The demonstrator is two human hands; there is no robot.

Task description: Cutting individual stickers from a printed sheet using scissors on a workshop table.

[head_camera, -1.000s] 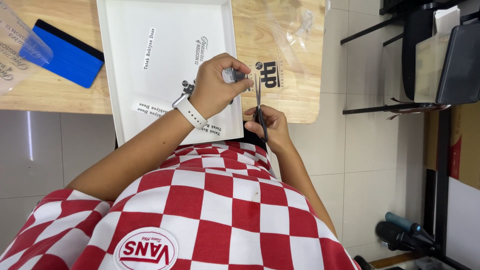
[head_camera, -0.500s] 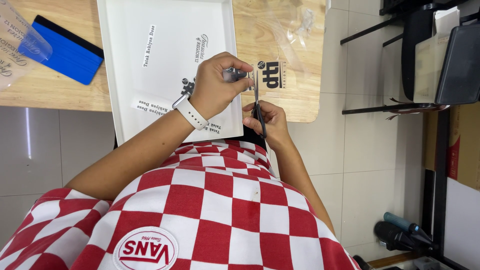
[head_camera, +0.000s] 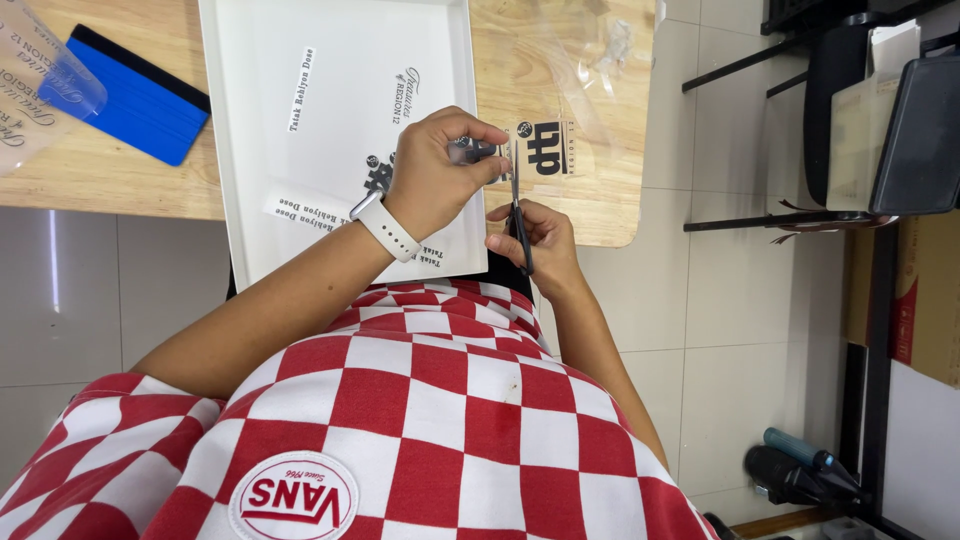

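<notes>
I pinch a clear printed sheet (head_camera: 545, 150) over the near edge of the wooden table (head_camera: 600, 215), my left hand (head_camera: 435, 175) closed on its left part. My right hand (head_camera: 530, 240), just nearer, grips black-handled scissors (head_camera: 517, 205) pointing up into the sheet; the blades look nearly shut, though they show too thin to be sure. A white tray (head_camera: 250, 130) lies left, a blue scraper (head_camera: 135, 95) farther left.

Single head camera, steeply downward, close above table (head_camera: 560, 215)
</notes>
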